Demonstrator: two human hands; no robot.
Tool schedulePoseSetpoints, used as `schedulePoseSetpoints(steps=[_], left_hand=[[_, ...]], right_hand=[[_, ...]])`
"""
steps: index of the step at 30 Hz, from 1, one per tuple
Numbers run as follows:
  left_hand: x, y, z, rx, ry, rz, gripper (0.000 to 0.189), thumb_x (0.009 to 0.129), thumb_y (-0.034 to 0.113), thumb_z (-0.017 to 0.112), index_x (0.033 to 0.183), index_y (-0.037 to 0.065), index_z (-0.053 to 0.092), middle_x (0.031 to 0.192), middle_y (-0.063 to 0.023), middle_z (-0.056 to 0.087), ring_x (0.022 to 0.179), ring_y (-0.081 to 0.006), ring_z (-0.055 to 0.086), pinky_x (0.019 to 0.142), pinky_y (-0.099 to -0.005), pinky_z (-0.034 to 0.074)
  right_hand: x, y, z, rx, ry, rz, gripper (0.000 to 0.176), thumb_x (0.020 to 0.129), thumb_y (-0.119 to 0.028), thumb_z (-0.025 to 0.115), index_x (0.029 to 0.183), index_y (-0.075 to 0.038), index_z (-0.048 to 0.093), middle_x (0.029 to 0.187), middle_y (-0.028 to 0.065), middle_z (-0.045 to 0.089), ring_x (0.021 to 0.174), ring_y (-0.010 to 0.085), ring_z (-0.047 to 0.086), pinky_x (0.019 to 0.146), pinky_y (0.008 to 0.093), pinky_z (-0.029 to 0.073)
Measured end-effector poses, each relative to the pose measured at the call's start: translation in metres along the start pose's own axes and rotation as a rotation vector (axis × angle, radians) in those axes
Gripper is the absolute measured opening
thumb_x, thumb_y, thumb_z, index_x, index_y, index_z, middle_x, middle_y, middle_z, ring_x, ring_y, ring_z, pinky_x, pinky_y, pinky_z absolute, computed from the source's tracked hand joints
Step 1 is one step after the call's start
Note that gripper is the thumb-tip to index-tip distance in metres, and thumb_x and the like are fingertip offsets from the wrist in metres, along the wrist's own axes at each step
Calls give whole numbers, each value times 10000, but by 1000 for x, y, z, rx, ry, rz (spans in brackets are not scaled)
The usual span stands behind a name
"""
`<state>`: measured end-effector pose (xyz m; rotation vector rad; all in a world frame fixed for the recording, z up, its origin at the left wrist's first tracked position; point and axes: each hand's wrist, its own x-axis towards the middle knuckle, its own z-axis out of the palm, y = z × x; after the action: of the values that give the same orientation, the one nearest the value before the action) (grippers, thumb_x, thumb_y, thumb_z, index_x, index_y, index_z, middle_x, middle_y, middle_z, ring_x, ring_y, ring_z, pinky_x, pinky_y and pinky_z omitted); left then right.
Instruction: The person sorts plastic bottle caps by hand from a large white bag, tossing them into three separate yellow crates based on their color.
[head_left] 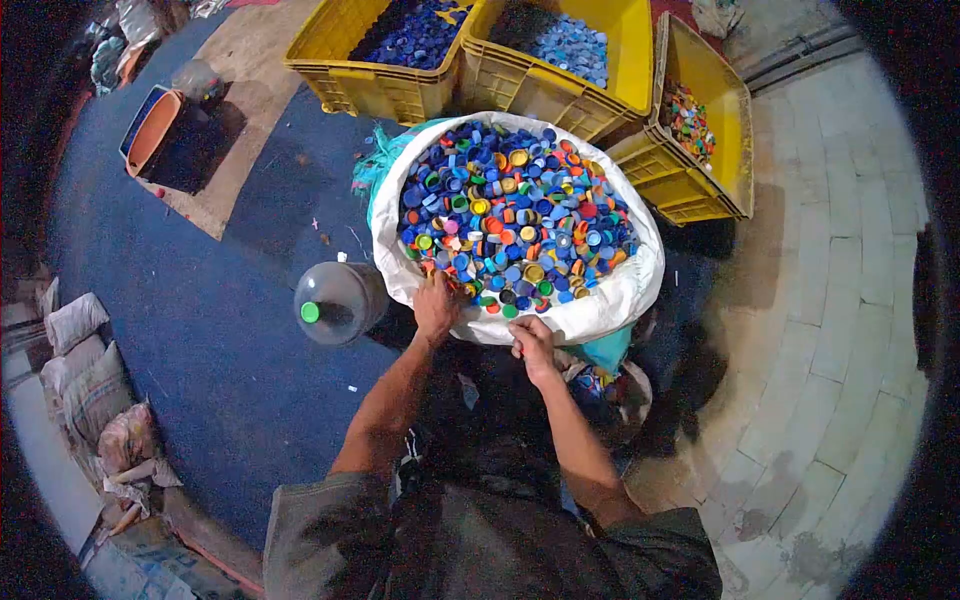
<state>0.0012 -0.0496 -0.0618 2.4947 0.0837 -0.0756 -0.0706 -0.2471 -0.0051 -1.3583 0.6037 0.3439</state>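
Observation:
A white sack [610, 300] stands open in front of me, filled with several bottle caps [520, 215] in blue, orange, yellow, green and red. My left hand [436, 303] rests on the sack's near rim, its fingers among the caps at the edge. Just below the rim, my right hand [531, 343] is closed with something small and red showing between its fingers; what it is cannot be told.
Three yellow crates stand behind the sack: one with dark blue caps [345, 50], one with light blue caps [600, 90], one tilted with mixed caps [715, 150]. A clear jug with a green cap [335, 300] lies at left. An orange basin [150, 130] and sacks [85, 370] sit far left.

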Motion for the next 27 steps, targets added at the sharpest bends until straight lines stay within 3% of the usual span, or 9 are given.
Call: schedulePoseSetpoints(steps=[1,2,5,6,9,14,17,23,27], left_hand=[[-1,4,-8,-76,26,-2,338,733,208,655,969,23,501,826,-150,585,822,-339,570,706,-428,437],[-1,8,-16,-151,51,-5,330,739,213,658,957,16,508,811,-151,584,800,-339,578,697,-421,449],[-8,10,-37,-424,18,-215,306,757,203,645,935,-14,523,737,-141,566,714,-283,589,644,-378,468],[-10,3,-35,-624,-23,-360,272,769,183,630,946,-3,539,680,-101,540,647,-198,555,600,-321,457],[-24,-20,-42,-1439,-92,-679,214,764,132,617,925,11,546,695,-61,528,616,-163,516,567,-277,434],[-48,-40,-50,-1768,-52,-756,113,739,128,489,789,27,501,676,-51,474,696,-189,508,608,-336,430],[-50,-23,-69,-1805,7,-920,111,758,149,500,780,40,508,675,-55,488,650,-185,511,589,-328,426],[-44,-8,-67,-1425,-61,-806,216,876,249,545,799,50,519,672,-38,515,564,-142,521,521,-272,441],[-40,-11,-46,-1562,-74,-860,179,871,196,568,904,23,539,720,-34,557,571,-119,522,516,-258,449]], right_hand=[[5,4,4,-192,18,-73,73,806,-60,602,839,-35,542,707,4,546,593,111,510,529,258,411],[30,47,-8,-480,88,-346,129,764,-65,648,846,-34,553,742,50,597,653,188,582,564,313,457],[16,-7,20,-864,162,-418,198,721,-75,672,874,-42,550,786,127,621,745,307,617,626,379,480],[18,-9,23,-927,147,-389,284,707,-105,672,944,-54,524,855,180,622,821,395,597,673,431,477],[26,-15,40,-1237,135,-353,350,742,-180,654,1023,-67,479,887,182,626,824,405,596,689,462,469],[41,-11,53,-1502,51,-315,485,737,-247,661,1109,-45,422,864,223,617,801,389,610,690,496,465],[49,-1,52,-1541,54,-415,493,731,-244,664,1111,-43,422,847,204,626,750,377,620,653,478,477],[57,12,47,-1592,92,-681,380,748,-162,603,1080,-45,461,801,170,631,710,338,615,659,426,475],[60,5,32,-1609,-11,-807,294,768,-107,544,1052,-54,491,833,159,631,752,326,606,690,411,459]])
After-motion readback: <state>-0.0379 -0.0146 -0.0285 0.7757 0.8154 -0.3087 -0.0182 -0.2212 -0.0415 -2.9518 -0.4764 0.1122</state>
